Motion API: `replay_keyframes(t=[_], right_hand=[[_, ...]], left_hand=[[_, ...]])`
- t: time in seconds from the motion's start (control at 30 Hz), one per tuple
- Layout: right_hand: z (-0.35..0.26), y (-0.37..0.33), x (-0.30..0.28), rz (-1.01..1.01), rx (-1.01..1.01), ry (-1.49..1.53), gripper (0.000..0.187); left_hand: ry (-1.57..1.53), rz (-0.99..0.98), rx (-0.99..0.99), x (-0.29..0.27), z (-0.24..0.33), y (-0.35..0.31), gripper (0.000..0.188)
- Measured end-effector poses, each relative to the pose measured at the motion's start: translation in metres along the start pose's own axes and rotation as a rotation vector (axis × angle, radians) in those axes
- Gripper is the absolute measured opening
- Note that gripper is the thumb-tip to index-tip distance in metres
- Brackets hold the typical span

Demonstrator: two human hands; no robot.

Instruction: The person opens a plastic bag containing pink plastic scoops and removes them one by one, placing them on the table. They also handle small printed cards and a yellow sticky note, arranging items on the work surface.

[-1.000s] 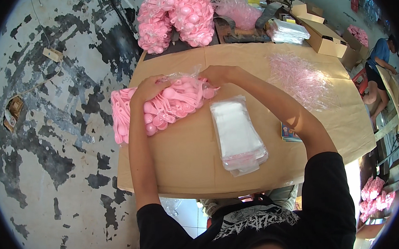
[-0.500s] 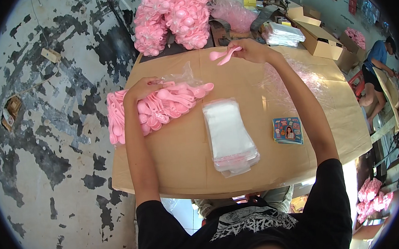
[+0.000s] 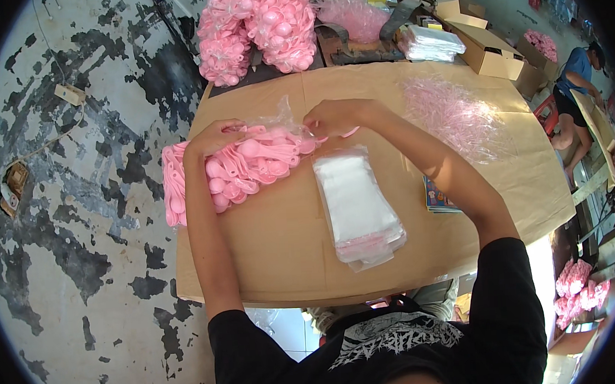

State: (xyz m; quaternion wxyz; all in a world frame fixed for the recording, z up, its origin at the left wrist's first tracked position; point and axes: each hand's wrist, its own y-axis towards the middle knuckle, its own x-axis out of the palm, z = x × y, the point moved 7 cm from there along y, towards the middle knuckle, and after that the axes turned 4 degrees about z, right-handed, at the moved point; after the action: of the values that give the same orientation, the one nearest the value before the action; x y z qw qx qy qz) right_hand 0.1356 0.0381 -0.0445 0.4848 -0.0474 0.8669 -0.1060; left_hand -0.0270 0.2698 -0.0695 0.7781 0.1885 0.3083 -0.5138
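Note:
A clear plastic bag (image 3: 283,112) lies open on the left of the table, with a heap of pink plastic spoons (image 3: 253,160) spilling from it. My left hand (image 3: 221,136) is closed with curled fingers at the bag's upper edge, over the spoons. At the heap's right end my right hand (image 3: 331,118) is bent with its fingertips on a spoon; pink spoon ends poke out beneath its palm, the rest hidden. Just in front lies a stack of clear flat bags (image 3: 356,199). My right forearm partly covers a stack of colourful cards (image 3: 437,199).
Shredded pink-clear strips (image 3: 451,116) spread over the brown paper-covered table (image 3: 269,258) at right. Behind stand big bags of pink spoons (image 3: 280,28), a pile of clear bags (image 3: 431,43) and cardboard boxes (image 3: 485,47). A person (image 3: 575,84) sits at far right.
My right hand, with pink spoons in it, has come from the far middle of the table leftward and nearer, to the heap's right end. My left hand stays at the bag.

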Motion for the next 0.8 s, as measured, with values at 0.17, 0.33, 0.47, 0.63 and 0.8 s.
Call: replay_keyframes(t=[0.17,0.33,0.47,0.63,0.8], right_hand=[[-0.007,0.025,0.021,0.044,-0.081,-0.295,0.032],[0.012,0.015,0.01,-0.01,0.075,-0.133,0.033],[0.009,-0.006,-0.031,0.066,0.036,-0.02,0.032],[0.047,-0.031,-0.087,0.167,0.017,-0.038,0.038],[0.081,-0.053,-0.12,0.776,-0.285,-0.515,0.032]], left_hand=[[0.093,-0.015,0.05,0.001,0.013,0.004,0.047],[-0.057,-0.11,0.07,0.005,0.017,-0.002,0.041],[-0.014,-0.062,0.019,0.002,0.015,-0.006,0.038],[0.006,-0.048,0.037,0.001,0.028,-0.004,0.038],[-0.056,-0.084,0.026,0.005,0.024,0.006,0.037]])
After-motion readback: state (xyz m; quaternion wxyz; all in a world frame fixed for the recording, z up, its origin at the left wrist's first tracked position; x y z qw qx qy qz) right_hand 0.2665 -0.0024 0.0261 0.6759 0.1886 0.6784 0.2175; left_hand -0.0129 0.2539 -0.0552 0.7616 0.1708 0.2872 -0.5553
